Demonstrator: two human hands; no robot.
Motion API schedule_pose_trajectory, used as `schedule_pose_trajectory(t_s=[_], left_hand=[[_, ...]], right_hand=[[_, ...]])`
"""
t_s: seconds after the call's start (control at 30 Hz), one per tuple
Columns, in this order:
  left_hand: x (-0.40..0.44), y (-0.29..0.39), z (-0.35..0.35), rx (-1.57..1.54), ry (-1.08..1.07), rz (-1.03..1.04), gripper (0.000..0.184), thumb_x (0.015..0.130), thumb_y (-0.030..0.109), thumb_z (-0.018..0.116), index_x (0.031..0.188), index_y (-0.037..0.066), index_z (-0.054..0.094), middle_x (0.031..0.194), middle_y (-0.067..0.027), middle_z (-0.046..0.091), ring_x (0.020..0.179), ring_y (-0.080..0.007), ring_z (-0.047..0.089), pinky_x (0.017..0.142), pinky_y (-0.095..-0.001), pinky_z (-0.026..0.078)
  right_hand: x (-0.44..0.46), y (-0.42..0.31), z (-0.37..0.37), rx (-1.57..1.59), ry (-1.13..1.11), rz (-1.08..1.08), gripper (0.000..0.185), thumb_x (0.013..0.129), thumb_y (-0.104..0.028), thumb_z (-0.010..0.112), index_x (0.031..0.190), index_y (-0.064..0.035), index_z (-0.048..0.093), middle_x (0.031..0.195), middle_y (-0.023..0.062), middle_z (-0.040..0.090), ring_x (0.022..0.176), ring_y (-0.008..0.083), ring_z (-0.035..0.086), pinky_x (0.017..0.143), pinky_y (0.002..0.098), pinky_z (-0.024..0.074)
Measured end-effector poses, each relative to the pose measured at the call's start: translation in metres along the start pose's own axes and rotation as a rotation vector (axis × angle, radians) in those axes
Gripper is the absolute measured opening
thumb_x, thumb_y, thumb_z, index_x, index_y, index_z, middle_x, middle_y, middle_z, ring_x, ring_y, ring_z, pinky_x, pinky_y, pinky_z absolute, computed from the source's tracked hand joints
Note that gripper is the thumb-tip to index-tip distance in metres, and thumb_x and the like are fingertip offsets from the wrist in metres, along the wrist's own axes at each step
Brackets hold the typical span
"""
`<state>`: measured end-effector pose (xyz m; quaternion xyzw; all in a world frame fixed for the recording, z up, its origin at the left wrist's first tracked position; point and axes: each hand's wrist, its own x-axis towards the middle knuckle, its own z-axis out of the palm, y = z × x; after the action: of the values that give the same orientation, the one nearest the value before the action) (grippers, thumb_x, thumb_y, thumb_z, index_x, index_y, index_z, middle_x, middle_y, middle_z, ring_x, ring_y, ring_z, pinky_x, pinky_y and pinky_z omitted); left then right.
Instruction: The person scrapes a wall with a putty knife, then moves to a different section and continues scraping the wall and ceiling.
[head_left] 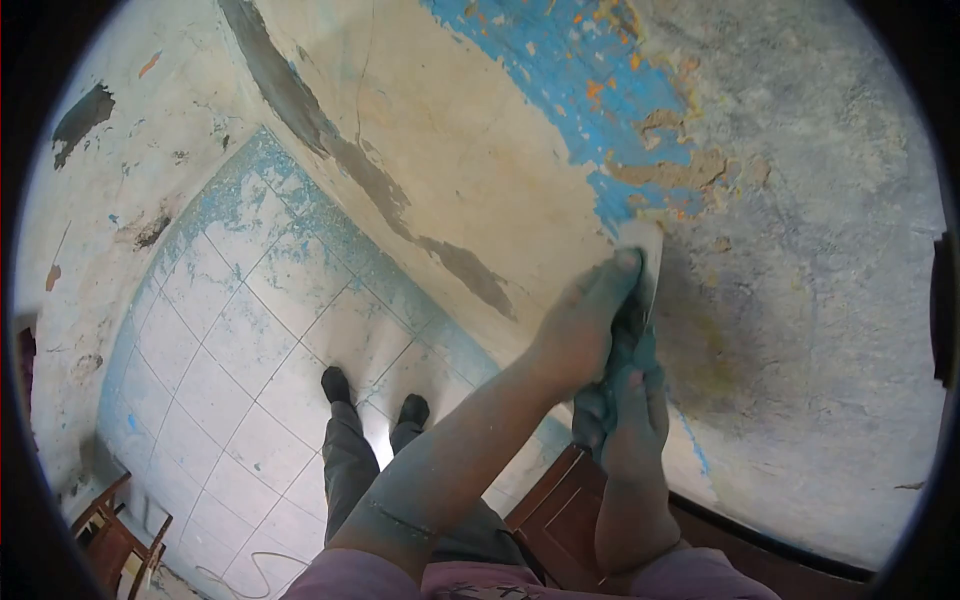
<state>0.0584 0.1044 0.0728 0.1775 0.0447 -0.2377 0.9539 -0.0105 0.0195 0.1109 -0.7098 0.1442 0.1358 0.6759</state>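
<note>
My left hand (595, 315) is closed around a scraper, its thumb pressed along the pale flat blade (643, 245). Just below it, my right hand (635, 410) grips the same tool low down, and the handle is mostly hidden between my fingers. The blade's end meets the wall at the lower tip of a flaking blue paint patch (560, 80). Cream paint (450, 140) lies to the left of that patch, and bare grey plaster (800, 200) shows to the right. Bluish dust coats both hands and forearms.
Paint flakes and dust cover the tiled floor (250, 350), where my dark-shod feet (338, 385) stand. Brown wooden furniture (560, 510) is close below my hands. A wooden chair (115, 545) sits at lower left, near a thin cable (250, 575). Another chipped wall (110, 190) rises at left.
</note>
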Motion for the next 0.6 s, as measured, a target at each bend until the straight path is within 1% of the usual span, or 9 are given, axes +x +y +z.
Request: schedule_pose_trajectory(t_s=[0.03,0.13,0.23,0.3,0.37,0.4,0.47,0.53,0.6], left_hand=[[-0.002,-0.004,0.005,0.118,0.136,0.003,0.037,0.091,0.040,0.042,0.081,0.007,0.053,0.063,-0.0052,0.052,0.056,-0.0138,0.051,0.055,-0.0251,0.043],[-0.001,-0.009,0.003,0.002,0.068,-0.029,0.036,0.089,0.042,0.046,0.085,0.008,0.057,0.071,0.0034,0.052,0.066,-0.0047,0.046,0.060,-0.0216,0.039],[0.004,0.004,-0.009,-0.125,-0.089,-0.029,0.036,0.089,0.041,0.048,0.087,0.007,0.057,0.073,0.0031,0.051,0.068,-0.0049,0.045,0.064,-0.0213,0.039],[-0.003,0.002,0.001,0.000,0.043,-0.031,0.037,0.088,0.042,0.048,0.088,0.006,0.057,0.073,0.0027,0.052,0.069,-0.0049,0.046,0.064,-0.0210,0.039],[-0.006,-0.002,0.007,0.133,0.178,-0.030,0.038,0.088,0.042,0.049,0.089,0.005,0.056,0.074,0.0024,0.052,0.070,-0.0048,0.046,0.065,-0.0206,0.039],[-0.005,-0.005,0.007,0.111,0.172,-0.036,0.037,0.089,0.042,0.047,0.085,0.007,0.055,0.070,0.0003,0.053,0.064,-0.0078,0.049,0.060,-0.0229,0.041],[-0.005,-0.008,0.002,0.086,0.163,-0.053,0.037,0.090,0.043,0.045,0.081,0.008,0.054,0.066,-0.0018,0.053,0.059,-0.0108,0.051,0.055,-0.0252,0.043],[-0.005,-0.002,-0.008,-0.041,-0.029,-0.117,0.037,0.089,0.043,0.046,0.080,0.008,0.054,0.066,-0.0007,0.054,0.058,-0.0094,0.052,0.054,-0.0240,0.043],[-0.002,-0.009,-0.005,0.012,0.037,-0.073,0.037,0.090,0.043,0.046,0.079,0.008,0.054,0.065,-0.0015,0.054,0.057,-0.0104,0.052,0.053,-0.0242,0.043]], right_hand=[[-0.006,0.002,-0.001,-0.010,0.037,-0.003,0.030,0.094,-0.033,0.035,0.096,-0.0056,0.046,0.064,0.0003,0.044,0.047,0.0054,0.036,0.039,0.0188,0.0293],[-0.003,-0.005,0.002,0.000,-0.005,-0.022,0.029,0.094,-0.032,0.034,0.097,-0.0057,0.046,0.064,-0.0001,0.044,0.046,0.0047,0.035,0.039,0.0186,0.0292],[0.002,-0.004,0.006,-0.017,-0.022,-0.029,0.029,0.094,-0.032,0.034,0.097,-0.0054,0.046,0.064,-0.0001,0.044,0.046,0.0042,0.035,0.039,0.0187,0.0294],[0.000,0.002,0.003,-0.022,-0.022,-0.040,0.030,0.094,-0.032,0.034,0.097,-0.0051,0.046,0.064,0.0000,0.044,0.045,0.0040,0.035,0.039,0.0188,0.0297],[-0.012,0.012,-0.008,-0.045,-0.032,-0.047,0.035,0.096,-0.032,0.030,0.123,-0.0091,0.033,0.075,0.0061,0.048,0.045,0.0076,0.039,0.038,0.0195,0.0354],[-0.009,0.009,-0.005,-0.042,-0.040,-0.049,0.035,0.096,-0.032,0.030,0.123,-0.0091,0.033,0.075,0.0061,0.048,0.045,0.0076,0.039,0.038,0.0195,0.0354],[-0.009,0.004,0.002,-0.036,-0.040,-0.041,0.028,0.094,-0.030,0.033,0.097,-0.0041,0.044,0.066,0.0008,0.045,0.045,0.0046,0.037,0.038,0.0183,0.0297],[-0.006,0.010,0.008,-0.025,-0.026,-0.081,0.028,0.094,-0.030,0.033,0.098,-0.0039,0.043,0.066,0.0006,0.045,0.045,0.0045,0.037,0.038,0.0180,0.0294],[-0.005,0.013,0.007,-0.008,-0.018,-0.111,0.029,0.095,-0.030,0.033,0.099,-0.0037,0.043,0.065,0.0005,0.045,0.046,0.0045,0.037,0.038,0.0177,0.0291]])
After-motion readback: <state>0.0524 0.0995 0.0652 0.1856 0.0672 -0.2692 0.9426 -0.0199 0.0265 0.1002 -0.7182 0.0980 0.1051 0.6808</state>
